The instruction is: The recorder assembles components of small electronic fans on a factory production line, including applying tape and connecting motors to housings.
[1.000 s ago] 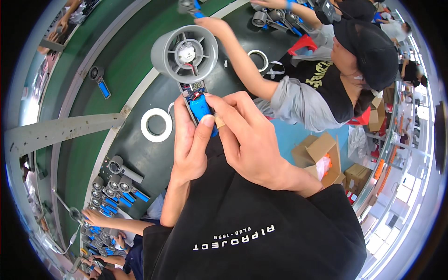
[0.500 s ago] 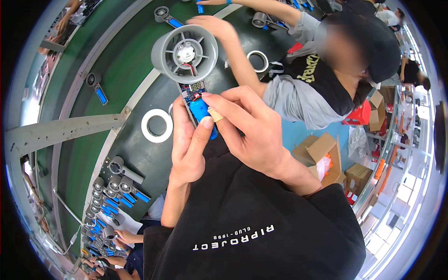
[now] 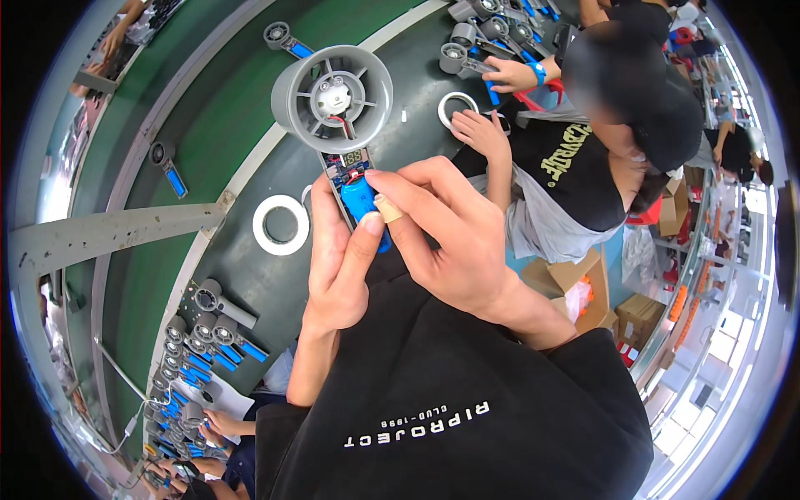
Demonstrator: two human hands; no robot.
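- where's the handheld fan (image 3: 332, 100)?
- held up just right of the white tape roll (image 3: 282, 248), its round head reaching farther out than the roll.
- and the hands?
- the left hand (image 3: 340, 271) wraps the handle, thumb on the blue battery (image 3: 356, 200). the right hand (image 3: 454, 242) is bunched narrow, fingertips at the battery's upper end beside the red wire (image 3: 353, 175). what exactly they grip, i can't tell.
- what could go wrong?
- pressing the battery onto the wire could nip it; a tug there could part it from the circuit board (image 3: 337, 163). if the left thumb slid, the battery might lift out.
- anything else?
- the head looks top-heavy, so a slack left hold could drop it on the worktop (image 3: 271, 304) near the roll.
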